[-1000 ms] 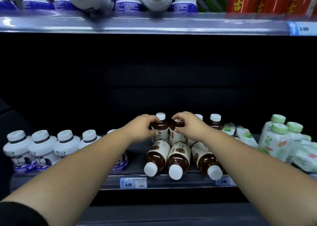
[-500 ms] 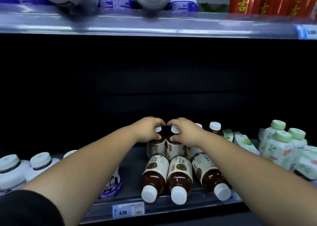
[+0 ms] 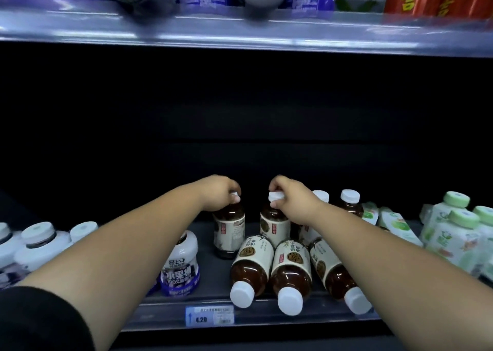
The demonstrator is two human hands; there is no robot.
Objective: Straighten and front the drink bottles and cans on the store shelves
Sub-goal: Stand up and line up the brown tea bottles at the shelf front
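We grip two upright tea bottles by their white caps, mid-shelf [image 3: 160, 314]: our left hand [image 3: 220, 193] clamped on the left bottle [image 3: 229, 229], our right hand [image 3: 292, 204] on the right bottle [image 3: 274, 225]. Full, stiff and probably slick, they should lift best at the neck. Three fallen bottles [image 3: 292, 268] lie at the near edge, long axes running near to far, caps toward us.
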